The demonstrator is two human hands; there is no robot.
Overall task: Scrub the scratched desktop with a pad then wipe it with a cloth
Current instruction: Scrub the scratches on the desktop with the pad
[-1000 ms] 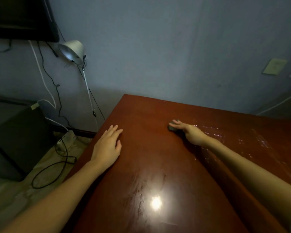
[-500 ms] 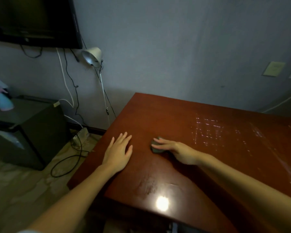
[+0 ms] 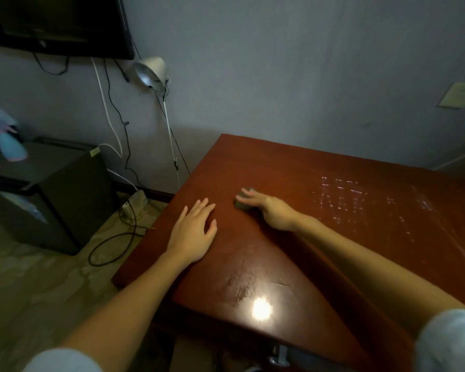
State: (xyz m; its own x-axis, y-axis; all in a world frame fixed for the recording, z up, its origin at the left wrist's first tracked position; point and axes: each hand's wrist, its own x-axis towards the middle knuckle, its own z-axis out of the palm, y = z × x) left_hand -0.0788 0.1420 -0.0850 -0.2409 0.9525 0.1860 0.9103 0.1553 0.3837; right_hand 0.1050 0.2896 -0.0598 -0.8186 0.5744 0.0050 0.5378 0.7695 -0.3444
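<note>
The reddish-brown desktop [image 3: 293, 237] fills the right and middle of the head view, with pale scratch marks on its right part. A small dark grey pad [image 3: 241, 204] lies on the wood near the desk's left edge. My right hand [image 3: 269, 210] presses down on the pad with straight fingers laid over it. My left hand [image 3: 192, 233] rests flat on the desktop just left of the pad, fingers spread. No cloth is in view.
A white clamp lamp [image 3: 151, 72] on a thin pole stands by the desk's far left corner. A dark mini fridge [image 3: 57, 194] stands on the floor at left, with a power strip [image 3: 134, 202] and cables beside it. A wall-mounted TV [image 3: 57, 22] hangs at top left.
My right hand slid the pad leftward across the desktop, from near the scratched patch to a spot next to my left hand, then slightly away from me. The left hand stayed flat.
</note>
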